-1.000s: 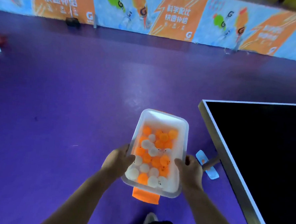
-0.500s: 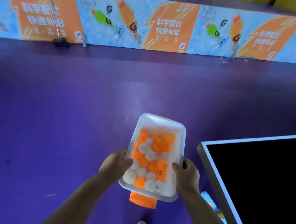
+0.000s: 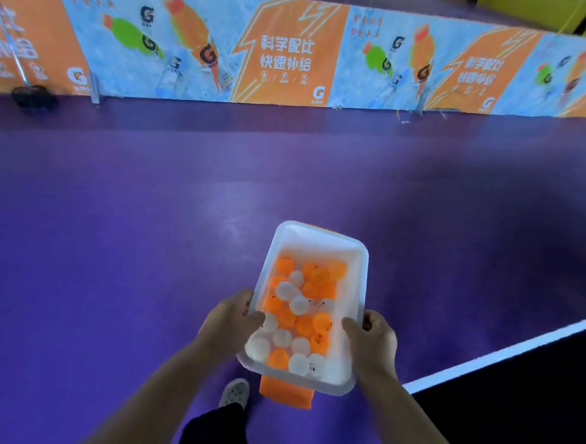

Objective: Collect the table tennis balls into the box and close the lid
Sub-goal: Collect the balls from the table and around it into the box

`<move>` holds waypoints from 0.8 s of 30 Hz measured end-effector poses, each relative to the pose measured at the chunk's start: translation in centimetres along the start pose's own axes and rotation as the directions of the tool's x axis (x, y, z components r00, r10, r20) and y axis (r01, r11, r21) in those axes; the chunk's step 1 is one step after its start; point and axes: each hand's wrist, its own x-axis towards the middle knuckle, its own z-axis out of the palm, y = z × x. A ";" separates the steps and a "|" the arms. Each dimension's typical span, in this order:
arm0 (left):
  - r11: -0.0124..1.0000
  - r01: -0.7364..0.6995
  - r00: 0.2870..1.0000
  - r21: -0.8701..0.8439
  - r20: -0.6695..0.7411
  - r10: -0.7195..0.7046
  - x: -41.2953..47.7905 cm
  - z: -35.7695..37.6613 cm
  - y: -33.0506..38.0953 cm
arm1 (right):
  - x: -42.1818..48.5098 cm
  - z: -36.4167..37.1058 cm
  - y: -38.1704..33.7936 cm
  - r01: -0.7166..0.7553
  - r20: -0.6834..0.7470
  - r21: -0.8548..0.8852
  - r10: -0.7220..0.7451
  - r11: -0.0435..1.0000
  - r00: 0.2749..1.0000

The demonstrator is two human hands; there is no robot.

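I carry a translucent white plastic box (image 3: 321, 239) in front of me, above the floor. Several orange and white table tennis balls (image 3: 301, 313) fill its near half. My left hand (image 3: 229, 322) grips the box's left rim, thumb over the edge. On the right rim sits my right hand (image 3: 373, 343), gripping the same way. An orange lid (image 3: 286, 394) sticks out from beneath the box's near end, held under it. The box is uncovered.
Purple floor (image 3: 130, 229) spreads ahead to a row of orange and blue advertising barriers (image 3: 288, 53). A black table tennis table (image 3: 530, 408) with a white edge line lies at the lower right. A dark object (image 3: 33, 96) sits at the far left barrier. My shoe (image 3: 236, 392) shows below.
The view has turned left and lifted; the table has slid toward the lower right corner and the barriers look closer. Both hands keep the same hold on the box.
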 end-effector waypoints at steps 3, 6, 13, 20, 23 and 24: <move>0.998 -0.053 0.998 0.015 0.047 0.053 8.3 -1.5 2.0 | 6.0 1.9 -3.0 -0.033 -0.069 0.019 0.034 0.999 0.997; 0.995 -0.096 0.990 0.008 0.100 0.095 15.4 -3.3 5.3 | 11.4 3.4 -6.0 -0.068 -0.130 0.034 0.072 0.997 0.989; 0.982 -0.170 0.952 0.080 0.271 0.143 28.5 -1.0 12.7 | 20.7 2.5 -8.3 -0.203 -0.273 0.110 0.226 0.973 0.935; 0.955 -0.275 0.877 0.107 0.435 0.204 38.1 7.3 21.0 | 31.7 -2.6 -5.8 -0.285 -0.391 0.212 0.349 0.935 0.852; 0.945 -0.308 0.860 0.107 0.457 0.228 42.0 10.7 25.9 | 37.0 -5.7 -5.5 -0.276 -0.397 0.280 0.373 0.919 0.838; 0.938 -0.327 0.853 0.114 0.464 0.241 43.1 11.8 27.8 | 38.6 -7.0 -5.5 -0.277 -0.401 0.295 0.382 0.915 0.833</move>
